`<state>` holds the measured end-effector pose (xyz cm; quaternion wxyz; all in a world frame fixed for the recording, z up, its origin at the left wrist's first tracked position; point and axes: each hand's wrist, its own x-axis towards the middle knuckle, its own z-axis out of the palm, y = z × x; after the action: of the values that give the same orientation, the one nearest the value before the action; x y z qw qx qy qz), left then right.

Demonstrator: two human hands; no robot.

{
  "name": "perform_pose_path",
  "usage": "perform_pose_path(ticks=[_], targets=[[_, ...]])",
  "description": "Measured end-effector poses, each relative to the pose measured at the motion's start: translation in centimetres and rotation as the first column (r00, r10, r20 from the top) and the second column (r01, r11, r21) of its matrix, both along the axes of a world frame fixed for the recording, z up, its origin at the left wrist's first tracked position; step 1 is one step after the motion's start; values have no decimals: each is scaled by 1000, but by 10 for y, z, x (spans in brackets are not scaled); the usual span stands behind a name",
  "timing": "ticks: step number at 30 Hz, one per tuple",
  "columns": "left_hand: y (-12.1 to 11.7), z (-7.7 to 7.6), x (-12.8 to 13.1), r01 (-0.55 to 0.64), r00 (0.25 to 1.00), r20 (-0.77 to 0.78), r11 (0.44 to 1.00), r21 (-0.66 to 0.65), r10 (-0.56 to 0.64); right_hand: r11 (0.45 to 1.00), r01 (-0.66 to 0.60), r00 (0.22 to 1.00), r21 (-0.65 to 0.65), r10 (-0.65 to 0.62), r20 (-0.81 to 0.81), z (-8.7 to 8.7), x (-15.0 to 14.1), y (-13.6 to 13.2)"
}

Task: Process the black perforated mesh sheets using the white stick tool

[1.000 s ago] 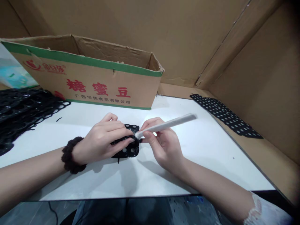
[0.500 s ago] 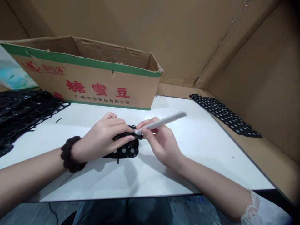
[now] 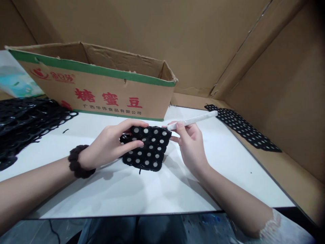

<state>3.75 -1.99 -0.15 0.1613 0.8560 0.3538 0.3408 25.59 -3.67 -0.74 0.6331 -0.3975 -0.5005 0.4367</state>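
Observation:
My left hand, with a dark fluffy band at the wrist, pinches a black sheet dotted with pale round spots between thumb and fingers. The sheet looks folded or layered, and a thin black strand hangs from its lower edge. In my right hand is a slim white stick-like tool, held like a pen. The tool's lower end is at the sheet's upper right corner; whether it touches is hard to tell. Fingertips of my right hand reach that corner too, partly hidden.
A cardboard box with green edges and red lettering stands behind my hands. At left lies a pile of black ring-edged strips. Another dotted black sheet rests at right by the cardboard wall. A plastic packet is far left.
The black sheet has been tilted up and turned toward me, so more of its dots show. My right hand and the white tool have moved right and slightly up.

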Motion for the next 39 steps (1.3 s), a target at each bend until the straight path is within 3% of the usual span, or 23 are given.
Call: perform_pose_path(ticks=[6, 12, 16, 20, 22, 24, 27, 30, 39], targets=[[-2, -2, 2, 16, 997, 80, 990, -142, -5, 998, 6, 994, 64, 1, -112, 1, -2, -3], [-4, -3, 5, 22, 994, 110, 987, -156, -5, 986, -124, 985, 109, 110, 132, 2, -7, -10], [-4, -3, 5, 0, 987, 158, 989, -146, 23, 984, -67, 979, 164, 34, 199, 5, -7, -13], [-6, -4, 6, -13, 982, 185, 992, -122, 36, 981, 79, 968, 177, -118, 223, 8, -5, -13], [-9, -5, 7, -4, 983, 184, 994, -113, 25, 959, 139, 943, 246, -204, 262, 10, -4, -15], [-10, -6, 7, 17, 985, 175, 995, -100, 0, 933, 120, 926, 340, -228, 301, 11, -5, -18], [-12, -8, 8, 63, 987, 154, 995, -74, -51, 909, -32, 934, 416, -121, 336, 10, -9, -21], [-11, -9, 7, 112, 986, 130, 992, -59, -104, 906, -138, 934, 400, -16, 358, 8, -13, -23], [-12, -9, 8, 64, 993, 96, 998, -2, -63, 925, -110, 931, 365, -33, 364, 6, -15, -26]])
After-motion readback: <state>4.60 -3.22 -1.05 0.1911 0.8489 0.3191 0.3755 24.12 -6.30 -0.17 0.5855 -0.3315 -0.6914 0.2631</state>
